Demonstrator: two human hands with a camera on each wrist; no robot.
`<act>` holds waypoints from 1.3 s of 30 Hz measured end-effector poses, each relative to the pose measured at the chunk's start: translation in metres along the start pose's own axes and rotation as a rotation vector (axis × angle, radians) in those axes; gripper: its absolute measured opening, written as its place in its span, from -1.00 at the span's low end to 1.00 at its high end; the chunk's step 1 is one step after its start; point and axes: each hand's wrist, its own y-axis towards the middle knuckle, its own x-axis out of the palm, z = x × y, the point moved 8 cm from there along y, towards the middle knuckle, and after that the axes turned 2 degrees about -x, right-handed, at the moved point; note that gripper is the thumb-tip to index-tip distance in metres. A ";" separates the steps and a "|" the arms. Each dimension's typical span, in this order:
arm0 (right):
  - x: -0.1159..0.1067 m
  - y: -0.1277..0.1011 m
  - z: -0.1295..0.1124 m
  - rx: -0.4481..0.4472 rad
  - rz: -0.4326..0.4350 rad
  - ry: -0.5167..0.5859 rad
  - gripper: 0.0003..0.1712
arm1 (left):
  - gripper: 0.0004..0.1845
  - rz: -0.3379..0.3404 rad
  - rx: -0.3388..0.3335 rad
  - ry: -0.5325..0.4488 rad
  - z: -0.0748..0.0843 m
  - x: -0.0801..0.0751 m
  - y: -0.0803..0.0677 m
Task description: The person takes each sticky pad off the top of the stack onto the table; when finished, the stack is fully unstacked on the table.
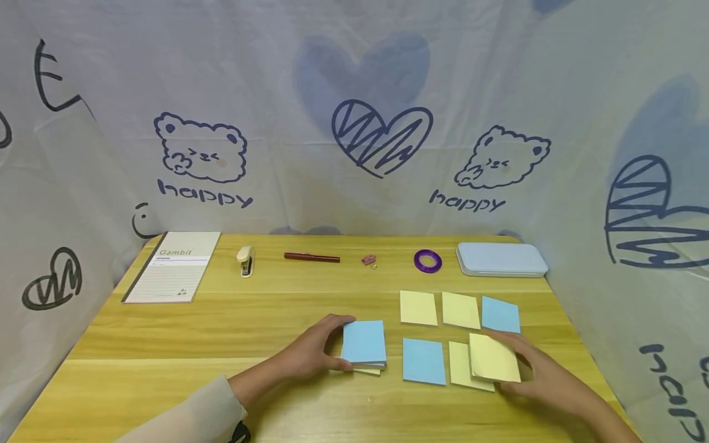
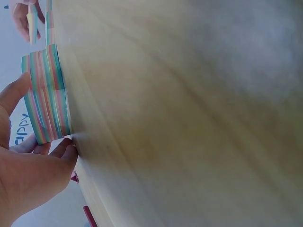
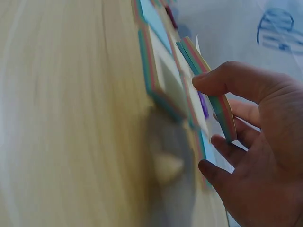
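My left hand [image 1: 310,349] grips a stack of sticky note pads [image 1: 364,340] from its left side, thumb at the near edge and fingers at the far edge. The stack is topped in light blue, and the left wrist view shows its striped multicoloured sides [image 2: 45,94]. In my right hand [image 1: 545,372] is a yellow-topped sticky note pad [image 1: 495,360], pinched between thumb and fingers and tilted. The right wrist view shows this pad raised off the table. It partly covers another yellow pad [image 1: 460,366]. Left of that lies a blue pad [image 1: 423,362].
Two yellow pads [image 1: 418,307] and a blue pad [image 1: 500,315] form a row behind. Along the wooden table's [image 1: 249,332] back are a notebook [image 1: 172,267], stapler [image 1: 245,261], dark red pen [image 1: 312,257], small pink object [image 1: 368,259], purple ring [image 1: 418,261] and light blue case [image 1: 501,258].
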 end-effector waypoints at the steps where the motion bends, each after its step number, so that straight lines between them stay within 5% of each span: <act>1: -0.003 -0.004 0.005 0.012 0.004 -0.010 -0.01 | -0.09 0.000 0.000 -0.003 0.000 0.000 0.000; 8: -0.011 -0.021 0.038 0.114 -0.017 -0.004 0.02 | -0.10 0.004 -0.006 0.003 -0.002 0.000 0.000; 15: -0.012 -0.024 0.043 0.069 0.006 -0.175 0.00 | -0.10 0.002 -0.010 -0.002 -0.002 0.000 -0.001; 23: -0.008 -0.022 0.041 0.065 -0.019 -0.170 0.03 | -0.10 0.002 -0.014 -0.005 -0.001 0.000 0.000; 31: -0.013 -0.012 0.015 0.004 0.014 -0.125 0.00 | -0.09 -0.009 -0.022 -0.022 -0.002 0.000 0.000; 39: 0.003 0.024 -0.032 -0.115 -0.013 -0.077 -0.05 | -0.08 -0.012 -0.022 -0.044 -0.004 0.000 0.000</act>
